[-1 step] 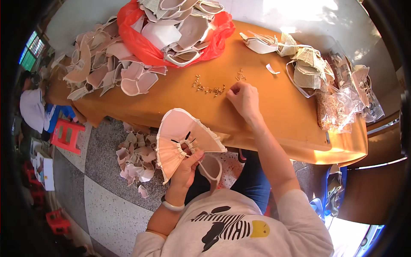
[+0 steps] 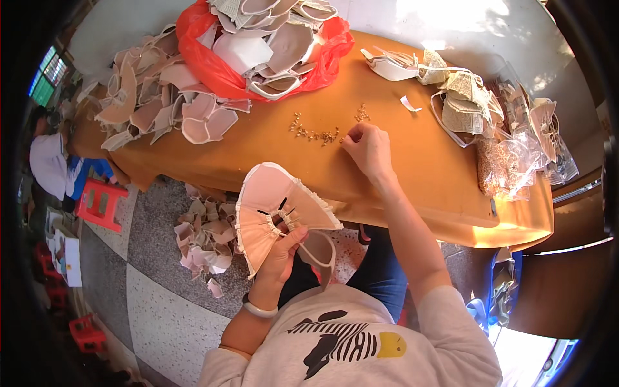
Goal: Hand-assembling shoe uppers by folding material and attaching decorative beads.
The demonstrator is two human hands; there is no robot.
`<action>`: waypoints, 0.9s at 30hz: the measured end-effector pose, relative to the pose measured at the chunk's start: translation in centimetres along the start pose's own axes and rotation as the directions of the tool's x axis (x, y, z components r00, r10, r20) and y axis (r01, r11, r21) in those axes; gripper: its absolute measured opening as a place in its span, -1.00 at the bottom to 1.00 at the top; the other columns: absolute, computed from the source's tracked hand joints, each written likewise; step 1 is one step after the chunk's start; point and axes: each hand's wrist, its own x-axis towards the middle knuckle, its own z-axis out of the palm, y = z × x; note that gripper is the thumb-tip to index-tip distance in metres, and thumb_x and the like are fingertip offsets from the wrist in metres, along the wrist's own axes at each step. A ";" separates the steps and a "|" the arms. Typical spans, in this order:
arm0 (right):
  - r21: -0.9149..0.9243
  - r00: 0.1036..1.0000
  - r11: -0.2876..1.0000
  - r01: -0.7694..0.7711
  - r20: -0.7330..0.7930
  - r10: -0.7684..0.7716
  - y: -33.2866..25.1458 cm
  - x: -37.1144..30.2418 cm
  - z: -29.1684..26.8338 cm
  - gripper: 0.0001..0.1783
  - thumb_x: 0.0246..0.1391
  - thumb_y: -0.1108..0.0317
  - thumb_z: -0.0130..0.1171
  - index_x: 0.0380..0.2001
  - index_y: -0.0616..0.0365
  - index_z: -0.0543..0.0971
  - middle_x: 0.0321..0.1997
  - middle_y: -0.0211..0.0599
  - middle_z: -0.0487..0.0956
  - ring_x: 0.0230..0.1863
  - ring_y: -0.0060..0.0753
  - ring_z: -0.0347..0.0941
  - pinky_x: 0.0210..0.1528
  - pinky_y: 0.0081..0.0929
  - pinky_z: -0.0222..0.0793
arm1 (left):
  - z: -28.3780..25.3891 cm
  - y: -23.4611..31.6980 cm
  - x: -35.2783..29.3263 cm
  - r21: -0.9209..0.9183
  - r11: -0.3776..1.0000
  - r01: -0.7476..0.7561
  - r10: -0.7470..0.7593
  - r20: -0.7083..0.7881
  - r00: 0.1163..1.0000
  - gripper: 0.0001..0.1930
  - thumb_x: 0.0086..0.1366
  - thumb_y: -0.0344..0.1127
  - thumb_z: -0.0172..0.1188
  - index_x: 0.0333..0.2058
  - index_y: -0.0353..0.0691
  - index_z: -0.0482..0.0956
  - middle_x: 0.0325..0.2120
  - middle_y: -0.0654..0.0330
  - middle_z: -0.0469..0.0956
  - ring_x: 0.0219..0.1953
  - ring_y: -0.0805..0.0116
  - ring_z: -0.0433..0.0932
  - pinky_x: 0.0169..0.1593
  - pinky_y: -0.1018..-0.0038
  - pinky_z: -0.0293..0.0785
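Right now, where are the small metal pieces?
Head view: the small metal pieces lie scattered mid-table, just left of the right hand, below the red bag.

A row of small metal pieces lies mid-desk. Behind it sits a bag of cut pieces, loose pieces to its left, woven pieces at right. Scraps lie on the floor below.

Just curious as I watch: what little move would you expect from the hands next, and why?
Probably the right hand pinches one small metal piece off the orange table and brings it to the pink shoe upper. Its fingertips already rest by the scattered row, while the left hand holds the upper ready above the lap.
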 end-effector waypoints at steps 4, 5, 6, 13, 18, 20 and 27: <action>0.041 0.998 0.997 0.063 0.000 -0.063 0.9 0.3 -0.3 -0.83 -0.10 0.38 0.25 -0.43 0.26 0.66 -0.49 -0.09 0.64 -0.44 -0.23 0.60 -0.30 -0.40 0.49 | 1.1 0.1 0.1 0.031 1.000 0.006 -0.007 0.008 1.000 -0.50 0.13 -0.59 0.29 0.05 -0.21 0.39 -0.20 0.28 0.54 -0.25 0.44 0.57 -0.15 0.50 0.55; 0.080 0.999 0.996 0.034 0.016 -0.035 1.1 0.5 -0.4 -0.82 -0.08 0.37 0.25 -0.42 0.26 0.66 -0.48 -0.09 0.64 -0.43 -0.23 0.60 -0.31 -0.39 0.49 | 1.5 0.2 0.2 0.031 0.999 0.009 -0.009 0.006 1.000 -0.50 0.14 -0.57 0.29 0.07 -0.22 0.38 -0.20 0.29 0.54 -0.25 0.45 0.57 -0.15 0.51 0.54; 0.119 0.999 0.993 0.003 0.032 -0.007 1.3 0.7 -0.5 -0.82 -0.06 0.36 0.26 -0.41 0.25 0.67 -0.48 -0.10 0.64 -0.43 -0.23 0.60 -0.31 -0.38 0.49 | 1.9 0.4 0.1 0.035 0.999 0.012 -0.013 0.012 1.000 -0.50 0.14 -0.57 0.29 0.07 -0.22 0.38 -0.20 0.29 0.54 -0.25 0.45 0.57 -0.15 0.51 0.54; -0.074 0.984 0.995 -0.064 0.159 0.075 -0.5 0.8 -0.5 -0.84 -0.04 0.31 0.25 -0.46 0.17 0.68 -0.38 -0.05 0.64 -0.28 -0.06 0.60 -0.17 -0.23 0.51 | 3.1 1.7 -0.1 0.091 0.993 0.069 -0.068 -0.015 0.998 -0.58 0.15 -0.57 0.27 0.00 -0.23 0.43 -0.23 0.27 0.56 -0.23 0.45 0.58 -0.18 0.59 0.52; -0.145 0.991 0.987 0.075 0.121 -0.058 -0.1 0.3 -0.4 -0.84 -0.03 0.30 0.24 -0.44 0.17 0.66 -0.35 -0.08 0.65 -0.31 -0.04 0.59 -0.17 -0.22 0.51 | 2.8 1.3 0.3 0.122 0.992 0.019 -0.026 0.053 0.998 -0.59 0.14 -0.57 0.28 -0.02 -0.24 0.44 -0.25 0.25 0.57 -0.25 0.44 0.58 -0.16 0.58 0.51; -0.064 0.991 0.996 0.069 0.123 -0.060 0.2 0.0 -0.9 -0.83 -0.03 0.31 0.23 -0.42 0.19 0.65 -0.36 -0.08 0.65 -0.33 -0.06 0.59 -0.18 -0.25 0.51 | 2.6 1.3 0.3 0.139 0.989 0.060 -0.064 0.028 0.998 -0.57 0.13 -0.55 0.29 -0.01 -0.24 0.44 -0.23 0.25 0.57 -0.21 0.44 0.57 -0.14 0.55 0.51; 0.574 0.916 0.798 -0.181 0.393 -0.075 -1.6 -5.7 -4.5 -0.89 0.10 0.51 0.21 -0.29 0.32 0.59 -0.39 -0.37 0.62 -0.32 -0.63 0.54 -0.28 -0.63 0.48 | 2.9 0.5 0.4 0.187 0.982 0.001 -0.004 0.016 1.000 -0.54 0.14 -0.51 0.30 0.03 -0.23 0.43 -0.18 0.27 0.56 -0.16 0.48 0.54 -0.09 0.56 0.48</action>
